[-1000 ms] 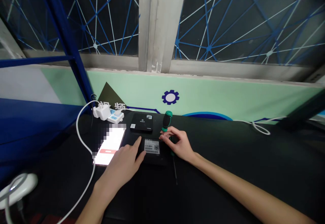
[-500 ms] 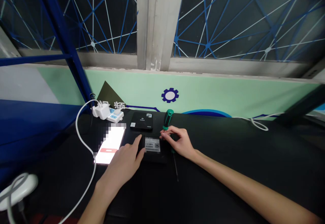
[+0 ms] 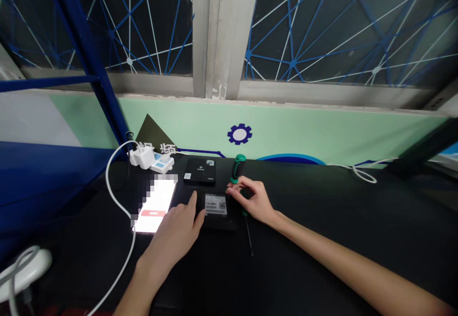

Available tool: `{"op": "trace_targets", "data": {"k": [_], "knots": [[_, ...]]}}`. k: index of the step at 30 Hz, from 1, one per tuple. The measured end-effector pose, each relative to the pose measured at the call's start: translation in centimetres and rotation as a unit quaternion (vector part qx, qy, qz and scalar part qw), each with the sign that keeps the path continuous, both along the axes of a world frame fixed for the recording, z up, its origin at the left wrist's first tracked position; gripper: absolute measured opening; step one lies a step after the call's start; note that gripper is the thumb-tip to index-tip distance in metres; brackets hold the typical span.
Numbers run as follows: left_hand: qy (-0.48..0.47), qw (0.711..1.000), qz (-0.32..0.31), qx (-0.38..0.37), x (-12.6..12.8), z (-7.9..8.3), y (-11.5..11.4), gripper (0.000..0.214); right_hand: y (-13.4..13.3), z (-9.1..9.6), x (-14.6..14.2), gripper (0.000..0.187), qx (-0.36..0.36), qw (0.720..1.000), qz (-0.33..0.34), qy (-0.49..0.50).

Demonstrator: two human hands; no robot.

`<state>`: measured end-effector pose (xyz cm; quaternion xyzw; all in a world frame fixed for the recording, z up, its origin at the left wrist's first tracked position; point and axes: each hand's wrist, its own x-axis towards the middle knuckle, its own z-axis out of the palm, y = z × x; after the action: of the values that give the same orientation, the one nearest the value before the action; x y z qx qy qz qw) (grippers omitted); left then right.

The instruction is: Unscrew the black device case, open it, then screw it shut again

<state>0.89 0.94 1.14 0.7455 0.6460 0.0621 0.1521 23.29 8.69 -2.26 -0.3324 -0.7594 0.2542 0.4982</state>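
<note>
A flat black device (image 3: 216, 216) with a white label (image 3: 215, 205) lies on the dark table. My left hand (image 3: 177, 232) rests on its left edge, fingers stretched and pressing down. My right hand (image 3: 251, 200) sits at its right edge with thumb and forefinger pinched together; what they pinch is too small to make out. A screwdriver with a green and black handle (image 3: 236, 168) lies just behind my right hand, and its thin shaft (image 3: 248, 239) shows in front of the wrist.
A second small black box (image 3: 200, 170) lies behind the device. A lit phone (image 3: 154, 206) lies to the left, with a white cable (image 3: 114, 196) running to a white power strip and charger (image 3: 150, 159). Another white cable (image 3: 363, 173) lies at the far right.
Both hands stay on the device almost unmoved; the view has shifted slightly.
</note>
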Motion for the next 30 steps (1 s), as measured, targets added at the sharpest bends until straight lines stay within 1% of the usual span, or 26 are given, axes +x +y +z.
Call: {"op": "trace_targets", "data": {"k": [3, 5, 10, 14, 19, 25, 30], "knots": [[0.001, 1.0, 0.002, -0.002, 0.04, 0.11, -0.01, 0.063, -0.12, 0.02, 0.14, 0.016, 0.007, 1.0, 0.027, -0.004], [0.004, 1.0, 0.004, -0.001, 0.07, 0.07, 0.02, 0.063, -0.12, -0.05, 0.2, 0.014, 0.01, 0.999, 0.032, -0.004], [0.015, 1.0, 0.004, 0.001, 0.07, -0.07, 0.09, 0.063, -0.03, -0.18, 0.14, 0.016, 0.002, 1.0, 0.025, -0.002], [0.005, 1.0, 0.003, -0.002, 0.05, -0.11, 0.07, 0.063, -0.05, -0.01, 0.08, 0.016, 0.005, 1.0, 0.022, -0.007], [0.008, 1.0, 0.003, 0.005, 0.02, -0.14, 0.06, 0.063, 0.01, 0.07, 0.12, 0.018, 0.008, 1.0, 0.001, -0.012], [-0.002, 1.0, 0.004, -0.003, -0.01, -0.02, 0.08, 0.064, 0.13, -0.1, 0.04, 0.02, 0.003, 1.0, 0.001, -0.005], [-0.009, 1.0, 0.004, 0.003, -0.12, -0.23, 0.11, 0.064, 0.17, -0.19, 0.05, 0.02, -0.004, 1.0, 0.0, -0.002]]}}
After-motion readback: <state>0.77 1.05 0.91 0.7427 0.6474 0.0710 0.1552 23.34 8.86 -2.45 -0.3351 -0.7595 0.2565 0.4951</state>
